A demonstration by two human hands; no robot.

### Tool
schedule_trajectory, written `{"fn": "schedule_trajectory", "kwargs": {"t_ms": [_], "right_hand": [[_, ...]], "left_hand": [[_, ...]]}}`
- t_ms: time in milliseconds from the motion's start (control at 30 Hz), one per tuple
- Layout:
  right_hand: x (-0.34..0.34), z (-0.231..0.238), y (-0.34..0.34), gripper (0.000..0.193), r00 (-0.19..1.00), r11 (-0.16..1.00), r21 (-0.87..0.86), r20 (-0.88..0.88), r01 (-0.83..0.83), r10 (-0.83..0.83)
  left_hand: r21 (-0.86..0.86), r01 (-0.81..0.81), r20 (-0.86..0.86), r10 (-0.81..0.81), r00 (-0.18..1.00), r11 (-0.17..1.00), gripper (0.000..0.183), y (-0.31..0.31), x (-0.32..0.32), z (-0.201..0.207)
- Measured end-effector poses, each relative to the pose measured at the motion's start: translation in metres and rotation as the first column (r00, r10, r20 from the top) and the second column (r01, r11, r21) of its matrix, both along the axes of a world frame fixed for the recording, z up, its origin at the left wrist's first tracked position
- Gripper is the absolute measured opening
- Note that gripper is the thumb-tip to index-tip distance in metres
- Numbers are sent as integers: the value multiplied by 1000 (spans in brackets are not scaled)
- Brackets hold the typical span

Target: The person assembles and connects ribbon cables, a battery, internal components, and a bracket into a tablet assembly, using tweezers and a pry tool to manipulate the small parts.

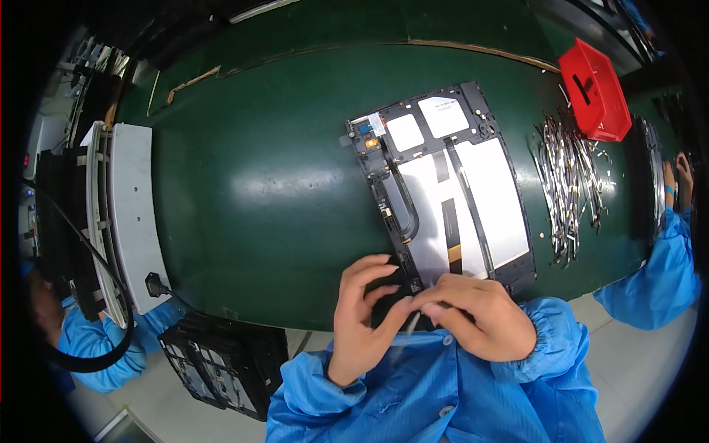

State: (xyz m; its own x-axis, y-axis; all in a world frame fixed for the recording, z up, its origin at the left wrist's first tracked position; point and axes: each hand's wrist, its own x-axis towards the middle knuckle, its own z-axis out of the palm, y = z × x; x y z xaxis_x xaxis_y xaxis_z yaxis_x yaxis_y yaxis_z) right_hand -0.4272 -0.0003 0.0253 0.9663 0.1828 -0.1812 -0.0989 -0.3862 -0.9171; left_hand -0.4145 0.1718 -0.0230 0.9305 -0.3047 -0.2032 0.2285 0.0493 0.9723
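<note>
A large opened tablet-like device (491,199), black-framed with silvery panels and dark ribbon cables, lies at a slant on the green table. At its near edge, my right hand (480,317) is closed, with thumb and index finger pinching a thin pale strip (414,322), slightly blurred. My left hand (363,314) is beside the device's near left corner, fingers curved and spread apart. Its thumb tip meets the fingertip of my right hand close to the strip. My right hand covers part of the device's near edge.
A pile of thin strips (565,188) lies right of the device, below a red bin (597,92). White-grey panels (134,214) stand at the table's left. Black-framed units (221,362) are stacked below the near left edge. Co-workers' blue sleeves (657,273) show at both sides.
</note>
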Motion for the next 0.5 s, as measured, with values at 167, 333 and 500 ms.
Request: {"fn": "schedule_trajectory", "kwargs": {"t_ms": [167,333,500], "right_hand": [[-5,-5,7,17,987,966,-246,151,82,-46],[-7,-9,7,18,986,935,-346,164,73,-16],[-10,-11,3,21,972,996,-13,220,91,-86]], "left_hand": [[139,81,-192,-53,980,987,24,21,-26,11],[264,238,-258,-169,951,935,23,24,-38,13],[155,178,-259,-134,957,972,18,15,-28,10]]}}
